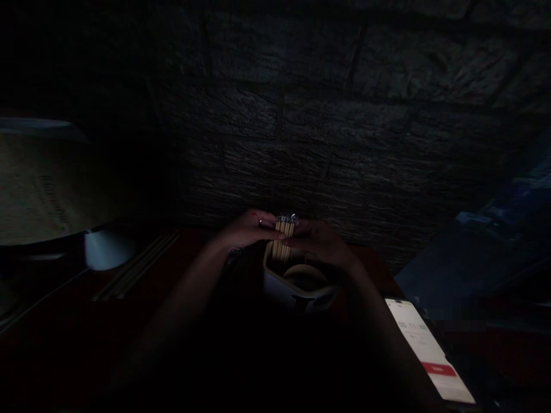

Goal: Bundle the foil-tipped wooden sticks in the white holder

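Note:
My left hand (pixel 255 225), with a ring on one finger, closes round the left side of a bundle of pale wooden sticks (pixel 282 250). From the other side my right hand (pixel 321 241) grips the same bundle. The sticks stand close together, nearly upright, with something shiny like clear wrap at their top ends. Their lower ends reach into a pale box-like container (pixel 279 287) with a dark mark on its front. A round, curved rim (pixel 305 269) shows inside that container. It is very dark, so the fingertips are hard to make out.
Several long thin sticks (pixel 138 267) lie on the dark reddish table to the left. Beside them are a white cup-like shape (pixel 107 250) and a large brownish printed container (pixel 47 189). A lit phone (pixel 430 350) lies at right. A rough brick wall (pixel 275 126) rises behind.

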Motion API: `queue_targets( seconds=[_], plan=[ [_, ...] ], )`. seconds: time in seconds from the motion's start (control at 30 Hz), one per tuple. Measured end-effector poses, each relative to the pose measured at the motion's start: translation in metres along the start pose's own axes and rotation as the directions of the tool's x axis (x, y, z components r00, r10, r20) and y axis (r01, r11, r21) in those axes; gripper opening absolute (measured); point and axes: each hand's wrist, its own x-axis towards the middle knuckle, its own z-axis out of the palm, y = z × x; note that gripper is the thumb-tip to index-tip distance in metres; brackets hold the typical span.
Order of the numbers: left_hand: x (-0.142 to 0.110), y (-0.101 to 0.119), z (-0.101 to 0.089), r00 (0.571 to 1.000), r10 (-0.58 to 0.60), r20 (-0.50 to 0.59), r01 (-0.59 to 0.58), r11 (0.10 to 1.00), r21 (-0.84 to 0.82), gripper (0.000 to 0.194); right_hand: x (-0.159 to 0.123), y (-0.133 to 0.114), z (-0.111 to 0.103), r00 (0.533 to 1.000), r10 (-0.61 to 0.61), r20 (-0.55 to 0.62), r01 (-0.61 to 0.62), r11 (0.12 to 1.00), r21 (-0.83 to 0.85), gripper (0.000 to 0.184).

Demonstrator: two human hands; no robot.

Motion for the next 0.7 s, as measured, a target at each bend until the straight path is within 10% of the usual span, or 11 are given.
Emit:
queue_targets(
  seconds=[0.7],
  plan=[
    [-0.004,-0.003,-0.001,0.998,-0.056,-0.031,0.056,0.998,-0.003,0.051,-0.005,0.003,-0.02,0.992,0.096,0.079,-0.1,0.993,0.054,0.03]
  ],
)
